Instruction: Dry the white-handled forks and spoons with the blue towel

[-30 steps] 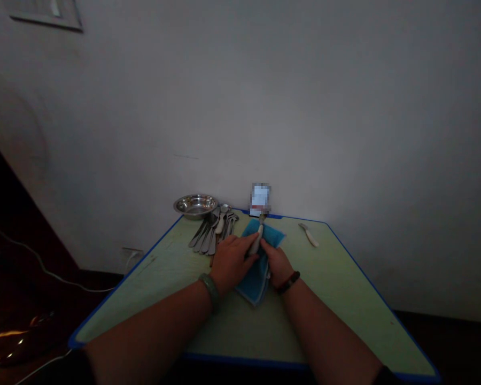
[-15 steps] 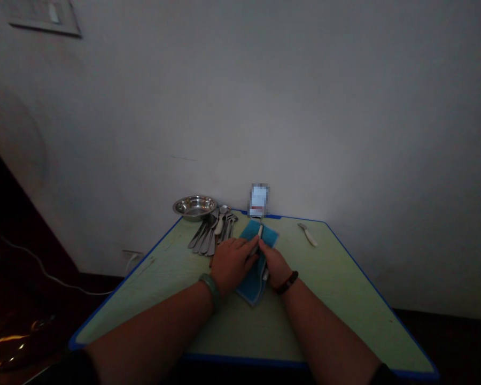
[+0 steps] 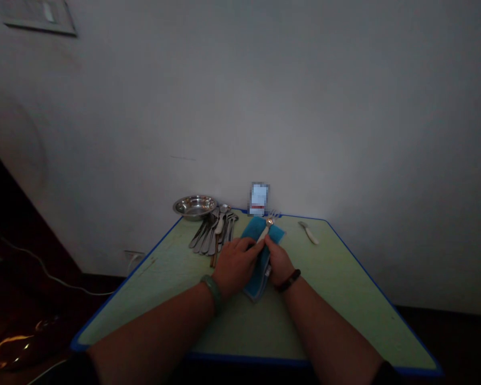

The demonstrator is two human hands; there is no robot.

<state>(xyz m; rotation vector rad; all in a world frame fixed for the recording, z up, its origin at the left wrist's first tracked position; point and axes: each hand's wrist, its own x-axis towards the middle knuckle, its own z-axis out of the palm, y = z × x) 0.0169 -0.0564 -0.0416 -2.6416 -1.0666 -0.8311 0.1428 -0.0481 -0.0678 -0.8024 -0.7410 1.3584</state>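
Gripping a white-handled fork (image 3: 263, 232), the right hand (image 3: 278, 260) is closed round its handle, with a folded blue cloth (image 3: 257, 229) wrapped about it. The left hand (image 3: 236, 266) presses in from the other side, fingers curled over the cloth, though how firmly it holds I can't tell. Between them the hands hide most of the handle; a pale bit shows just below the right hand. The fork's tines stick out past the cloth towards the far edge of the table (image 3: 324, 278). Left of the hands lies a heap of spoons and forks (image 3: 213, 232), with a steel bowl (image 3: 195, 207) behind it. A lone knife (image 3: 308, 233) sits well off to the right. By the wall (image 3: 240, 107) stands a pixelated object (image 3: 258, 199), too blurred to make out.
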